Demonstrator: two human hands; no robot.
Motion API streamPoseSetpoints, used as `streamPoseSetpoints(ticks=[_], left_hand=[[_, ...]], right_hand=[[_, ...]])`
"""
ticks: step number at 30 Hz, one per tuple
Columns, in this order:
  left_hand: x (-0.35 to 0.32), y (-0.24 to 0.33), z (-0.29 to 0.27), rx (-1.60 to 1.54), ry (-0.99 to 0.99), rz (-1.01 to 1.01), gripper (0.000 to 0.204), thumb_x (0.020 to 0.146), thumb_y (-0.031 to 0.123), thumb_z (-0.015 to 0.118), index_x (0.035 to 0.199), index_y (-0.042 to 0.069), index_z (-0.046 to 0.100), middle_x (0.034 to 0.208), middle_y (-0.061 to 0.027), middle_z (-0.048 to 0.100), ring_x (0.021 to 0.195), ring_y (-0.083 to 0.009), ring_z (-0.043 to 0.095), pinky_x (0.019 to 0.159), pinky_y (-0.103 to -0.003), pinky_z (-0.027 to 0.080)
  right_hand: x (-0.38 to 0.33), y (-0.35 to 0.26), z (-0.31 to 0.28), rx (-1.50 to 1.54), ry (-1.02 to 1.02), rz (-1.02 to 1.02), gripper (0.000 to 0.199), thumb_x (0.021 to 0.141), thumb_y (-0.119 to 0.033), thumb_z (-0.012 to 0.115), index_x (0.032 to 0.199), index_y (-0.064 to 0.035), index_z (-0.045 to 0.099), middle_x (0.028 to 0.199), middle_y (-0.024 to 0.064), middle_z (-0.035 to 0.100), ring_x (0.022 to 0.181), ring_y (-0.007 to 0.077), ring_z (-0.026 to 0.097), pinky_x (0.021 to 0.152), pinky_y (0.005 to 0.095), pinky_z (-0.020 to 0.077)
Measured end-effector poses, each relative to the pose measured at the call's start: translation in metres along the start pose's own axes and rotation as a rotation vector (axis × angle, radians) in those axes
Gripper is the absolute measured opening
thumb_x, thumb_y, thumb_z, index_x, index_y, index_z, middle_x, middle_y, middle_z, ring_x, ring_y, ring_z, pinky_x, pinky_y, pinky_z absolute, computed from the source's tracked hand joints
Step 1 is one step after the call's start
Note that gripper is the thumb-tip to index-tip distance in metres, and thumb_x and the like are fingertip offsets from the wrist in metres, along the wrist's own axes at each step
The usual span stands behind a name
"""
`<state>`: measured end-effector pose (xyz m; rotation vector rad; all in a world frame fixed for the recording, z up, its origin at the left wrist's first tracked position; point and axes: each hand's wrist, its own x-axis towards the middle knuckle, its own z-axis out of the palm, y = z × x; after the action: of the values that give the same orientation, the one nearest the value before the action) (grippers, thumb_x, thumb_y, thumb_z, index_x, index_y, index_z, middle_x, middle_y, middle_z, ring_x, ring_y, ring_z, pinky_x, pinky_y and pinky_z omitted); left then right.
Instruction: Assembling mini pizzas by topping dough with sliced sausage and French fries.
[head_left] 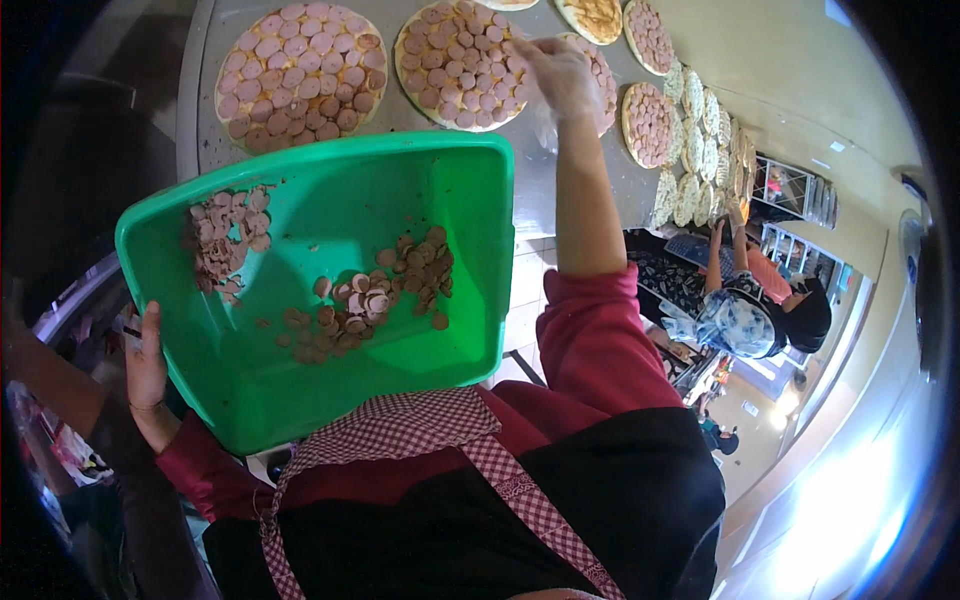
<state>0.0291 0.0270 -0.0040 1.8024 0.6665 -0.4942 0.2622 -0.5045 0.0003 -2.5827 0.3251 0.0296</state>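
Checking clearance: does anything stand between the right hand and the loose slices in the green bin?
Only the green bin's rim, near its far right corner; the right hand is beyond it, by a topped round base. Nothing visible covers the loose slices.

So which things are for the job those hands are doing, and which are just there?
For the job:
green plastic tub, held by the left hand
sausage slices inside it
clear-gloved right hand, over a sausage-topped pizza
metal table under the pizza

Just there:
metal-framed rack in the background
tiled floor
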Motion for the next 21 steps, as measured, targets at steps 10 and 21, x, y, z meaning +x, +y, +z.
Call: streamPoseSetpoints(ticks=[10,21], left_hand=[[-0.007,0.027,0.023,-0.041,-0.025,0.135,0.038,0.092,0.034,0.045,0.102,-0.002,0.055,0.093,-0.0032,0.057,0.085,-0.0115,0.052,0.076,-0.026,0.041],[0.010,0.009,0.027,-0.041,0.018,0.179,0.048,0.087,0.041,0.051,0.099,-0.006,0.056,0.090,-0.0050,0.058,0.080,-0.0125,0.052,0.072,-0.027,0.042]], right_hand=[[-0.204,0.020,-0.042,0.579,-0.517,0.166,0.063,0.083,-0.053,0.051,0.110,0.0035,0.051,0.090,0.0105,0.059,0.075,0.0158,0.056,0.068,0.0282,0.0469],[-0.272,-0.020,-0.045,0.490,-0.280,0.177,0.064,0.083,-0.050,0.054,0.114,0.0058,0.050,0.098,0.0182,0.060,0.090,0.0219,0.056,0.080,0.0332,0.0444]])
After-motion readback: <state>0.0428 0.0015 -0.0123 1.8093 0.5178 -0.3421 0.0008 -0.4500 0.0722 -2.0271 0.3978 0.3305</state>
